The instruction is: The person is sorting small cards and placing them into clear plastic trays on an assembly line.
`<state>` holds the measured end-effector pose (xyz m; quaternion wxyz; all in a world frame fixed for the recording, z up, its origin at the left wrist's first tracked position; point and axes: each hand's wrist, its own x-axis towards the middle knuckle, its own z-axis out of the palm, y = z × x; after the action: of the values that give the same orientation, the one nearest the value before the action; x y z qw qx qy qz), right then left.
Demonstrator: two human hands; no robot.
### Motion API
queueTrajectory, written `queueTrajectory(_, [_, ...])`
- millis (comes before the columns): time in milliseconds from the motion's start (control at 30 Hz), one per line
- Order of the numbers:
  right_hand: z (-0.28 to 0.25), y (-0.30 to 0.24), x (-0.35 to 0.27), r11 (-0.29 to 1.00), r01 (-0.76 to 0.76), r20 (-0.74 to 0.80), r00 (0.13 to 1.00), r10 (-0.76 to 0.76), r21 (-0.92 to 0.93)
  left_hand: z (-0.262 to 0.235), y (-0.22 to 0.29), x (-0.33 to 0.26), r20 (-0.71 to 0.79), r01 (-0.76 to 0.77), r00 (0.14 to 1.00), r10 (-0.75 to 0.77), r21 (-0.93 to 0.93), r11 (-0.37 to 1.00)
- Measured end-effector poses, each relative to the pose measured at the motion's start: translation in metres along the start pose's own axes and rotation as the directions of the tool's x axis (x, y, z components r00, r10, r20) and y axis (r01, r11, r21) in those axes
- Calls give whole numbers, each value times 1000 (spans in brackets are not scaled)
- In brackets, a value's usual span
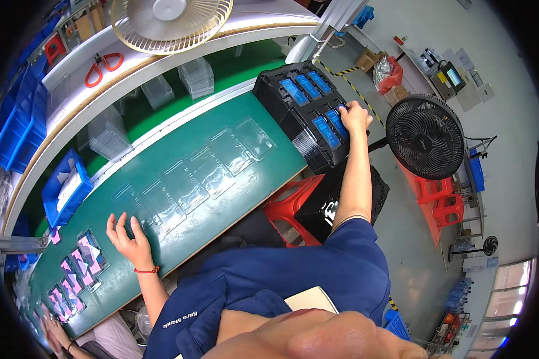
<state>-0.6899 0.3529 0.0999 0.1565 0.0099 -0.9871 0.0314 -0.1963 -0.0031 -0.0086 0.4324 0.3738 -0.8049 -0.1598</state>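
Observation:
My left hand (129, 240) is over the green table (233, 200), fingers apart, with nothing in it. Beside its fingertips begins a row of clear plastic blister shells (188, 186) lying flat on the table. My right arm reaches to a stack of black trays (301, 115) at the table's far right end. Blue flat rectangular pieces (325, 131) sit in the top tray's pockets. My right hand (356, 118) has its fingers curled down on one blue piece at the tray's right edge; the fingertips are partly hidden.
Stacked clear shells (108, 134) stand behind the table under a white shelf. A blue bin (67, 186) holds white papers. Pink-and-black packs (81, 263) lie at the left, near another person's hands (54, 329). A black fan (424, 136) stands right of my right arm; red stools (290, 206) are below.

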Motion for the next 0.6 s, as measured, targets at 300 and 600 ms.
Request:
queueTrajectory(300, [-20, 2, 20, 997, 7, 171, 985, -21, 81, -3, -5, -2, -17, 42, 999, -43, -59, 997])
queueTrajectory(600, [-30, -16, -8, 983, 137, 342, 924, -170, 119, -2, -6, -3, 8, 55, 998, -55, -94, 994])
